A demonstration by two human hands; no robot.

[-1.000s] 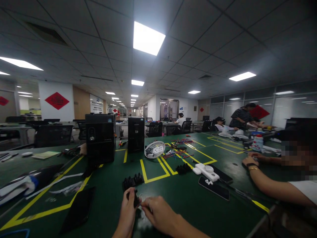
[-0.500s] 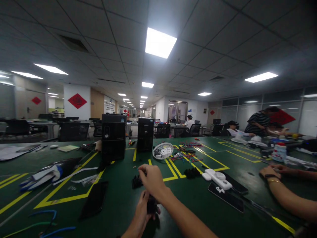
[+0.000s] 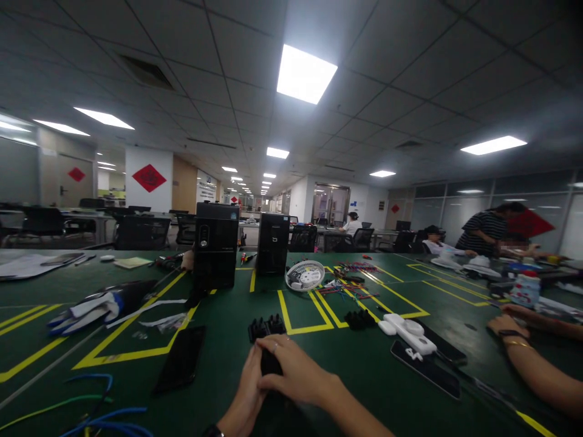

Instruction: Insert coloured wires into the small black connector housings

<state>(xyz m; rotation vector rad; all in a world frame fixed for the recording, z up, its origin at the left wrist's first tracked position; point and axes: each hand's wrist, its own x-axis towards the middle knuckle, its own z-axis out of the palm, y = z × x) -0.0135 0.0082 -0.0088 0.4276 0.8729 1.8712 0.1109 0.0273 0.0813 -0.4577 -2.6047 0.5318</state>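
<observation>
My left hand and my right hand meet low in the middle of the head view, just above the green table. Between them they hold a small black part, mostly covered by the fingers, so its kind does not show. Fingers of both hands are curled around it. Right beyond my fingertips stands a cluster of small black pieces with upright prongs. A second black cluster lies farther right.
Two black computer towers stand ahead, beside a white round basket-like part and loose coloured wires. To the left lie a dark phone, gloves and blue wires. A co-worker's arm rests at right, near a white charger.
My right hand has come down from the black cluster to my left hand, and both now close around the black part. The view has shifted slightly left.
</observation>
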